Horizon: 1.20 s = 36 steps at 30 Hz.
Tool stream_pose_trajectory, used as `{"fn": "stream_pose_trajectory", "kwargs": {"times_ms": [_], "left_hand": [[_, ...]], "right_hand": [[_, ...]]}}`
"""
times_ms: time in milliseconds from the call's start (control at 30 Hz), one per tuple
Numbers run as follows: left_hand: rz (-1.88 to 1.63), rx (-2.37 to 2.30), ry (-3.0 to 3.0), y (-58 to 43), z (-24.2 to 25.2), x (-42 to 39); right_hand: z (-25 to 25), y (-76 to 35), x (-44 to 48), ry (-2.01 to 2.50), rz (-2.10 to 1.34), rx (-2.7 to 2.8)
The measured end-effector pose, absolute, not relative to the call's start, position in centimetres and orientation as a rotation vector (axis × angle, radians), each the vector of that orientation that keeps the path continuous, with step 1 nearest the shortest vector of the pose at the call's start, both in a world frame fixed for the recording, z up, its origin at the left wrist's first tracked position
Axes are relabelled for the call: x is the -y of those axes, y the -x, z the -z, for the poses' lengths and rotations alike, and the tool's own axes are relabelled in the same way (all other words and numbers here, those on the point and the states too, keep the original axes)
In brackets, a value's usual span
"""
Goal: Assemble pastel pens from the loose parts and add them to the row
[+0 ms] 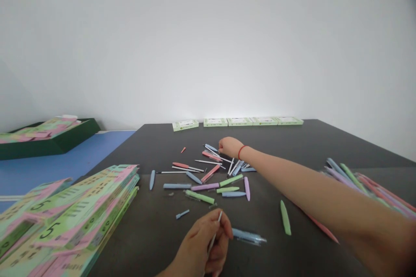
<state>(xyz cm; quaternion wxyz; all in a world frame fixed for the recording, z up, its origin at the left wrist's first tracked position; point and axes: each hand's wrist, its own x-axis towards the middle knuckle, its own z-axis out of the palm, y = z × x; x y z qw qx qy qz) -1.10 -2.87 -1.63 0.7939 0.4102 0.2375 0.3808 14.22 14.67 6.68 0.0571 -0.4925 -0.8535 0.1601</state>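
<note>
My left hand [203, 246] is low at the front of the dark table [292, 147], fingers pinched on a thin white pen refill [215, 229]. A blue pen barrel [248, 236] lies just right of it. My right hand [230, 146], a red band on its wrist, is stretched far forward and rests with curled fingers on a scatter of pen parts [208, 177]: pink, blue, green and purple barrels and caps and white refills. What those fingers grip is hidden.
A stack of green and pink flat cartons [65, 216] lies at the front left. A bundle of assembled pens [364, 184] lies at the right. Several small green boxes [237, 121] line the far edge. A dark green tray [48, 138] sits on a blue surface at the left.
</note>
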Motion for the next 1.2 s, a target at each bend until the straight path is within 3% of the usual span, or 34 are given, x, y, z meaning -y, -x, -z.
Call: {"fn": "stream_pose_trajectory", "kwargs": {"times_ms": [300, 467, 600, 900, 1200], "left_hand": [[-0.828, -0.604, -0.873, 1.0, 1.2, 3.2], [-0.838, -0.541, -0.834, 0.9, 0.9, 3.8], [-0.846, -0.46, -0.883, 0.5, 1.0, 4.2], [-0.816, -0.478, -0.945, 0.7, 0.3, 4.7], [-0.796, -0.5, -0.923, 0.6, 0.0, 5.0]], "right_hand": [[-7.3, -13.5, -11.3, 1.412, -0.978, 2.257], [-5.6, -14.5, -4.8, 1.33, -1.321, 2.067], [-3.5, -15.5, 1.4, 0.993, -1.828, 1.363], [-2.1, -14.9, 3.6, 0.744, -1.9, 0.945], [-1.6, -14.6, 4.0, 0.786, -1.79, 1.105]]}}
